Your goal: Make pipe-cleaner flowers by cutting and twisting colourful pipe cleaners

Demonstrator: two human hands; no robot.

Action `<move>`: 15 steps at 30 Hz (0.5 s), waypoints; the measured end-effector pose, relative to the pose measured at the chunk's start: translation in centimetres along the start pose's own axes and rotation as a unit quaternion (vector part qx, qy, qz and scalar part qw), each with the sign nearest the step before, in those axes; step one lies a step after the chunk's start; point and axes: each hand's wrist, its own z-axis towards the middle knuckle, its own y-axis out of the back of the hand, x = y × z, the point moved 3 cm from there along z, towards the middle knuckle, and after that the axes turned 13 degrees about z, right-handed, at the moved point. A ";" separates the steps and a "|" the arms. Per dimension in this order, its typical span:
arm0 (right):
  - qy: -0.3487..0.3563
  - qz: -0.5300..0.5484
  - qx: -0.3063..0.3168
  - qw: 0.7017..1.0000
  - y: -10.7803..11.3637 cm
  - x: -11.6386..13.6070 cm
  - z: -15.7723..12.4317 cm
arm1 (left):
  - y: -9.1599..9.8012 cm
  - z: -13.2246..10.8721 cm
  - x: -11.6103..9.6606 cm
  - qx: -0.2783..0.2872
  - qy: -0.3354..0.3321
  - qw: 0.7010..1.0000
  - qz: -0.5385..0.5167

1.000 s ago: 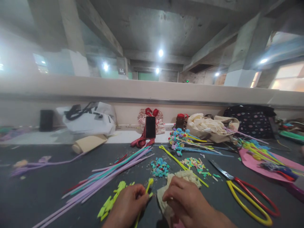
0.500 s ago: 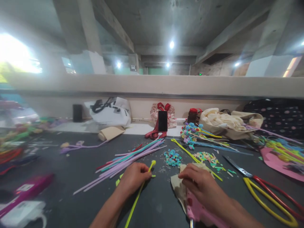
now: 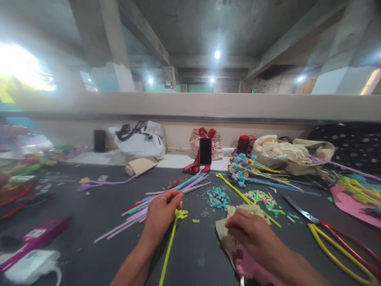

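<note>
My left hand [image 3: 162,212] is closed, thumb and forefinger pinched together. Against the underside of its fingers is a yellow-green pipe cleaner [image 3: 168,252] with a bunch of short yellow pieces at its top end. What lies right between the fingertips is hidden. One loose yellow piece [image 3: 195,221] sits on the table to the right of it. My right hand [image 3: 253,232] is wrapped round a pink glue gun [image 3: 250,262], partly covered by the fingers. Under its front end is a crumpled, pale cloth [image 3: 222,232].
Purple and teal pipe cleaners [image 3: 139,216] lie beyond my left hand. Blue clippings [image 3: 218,197] and mixed clippings [image 3: 262,198] are heaped mid-table. Large scissors [image 3: 323,223] lie at right. A phone [image 3: 205,151] stands at the back. A purple tool [image 3: 47,234] is at left.
My left hand has turned and lifted its pinch slightly up and left. The stem's round tip no longer shows; a bunch of yellow pieces shows below the fingers. My right hand is nearly still.
</note>
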 end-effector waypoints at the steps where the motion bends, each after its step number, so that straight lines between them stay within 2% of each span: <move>1: -0.007 0.002 -0.002 1.000 0.0 0.0 0.0 | 0.2 -0.2 -0.4 -0.006 -0.002 1.000 -0.006; 5: -0.051 -0.002 -0.004 0.999 0.1 -0.1 0.2 | 0.4 -0.8 -2.2 0.020 0.013 1.000 -0.016; 8: -0.059 -0.012 0.002 0.998 0.3 -0.3 0.3 | 0.9 -1.2 -3.6 0.048 -0.017 0.999 -0.011; 11: -0.059 -0.004 0.009 0.998 0.3 -0.2 0.1 | 2.2 -1.8 -4.1 0.059 -0.062 0.994 0.062; 15: -0.040 -0.014 0.018 0.999 0.3 0.0 -0.3 | 4.4 -3.6 -3.0 0.005 -0.053 0.977 0.207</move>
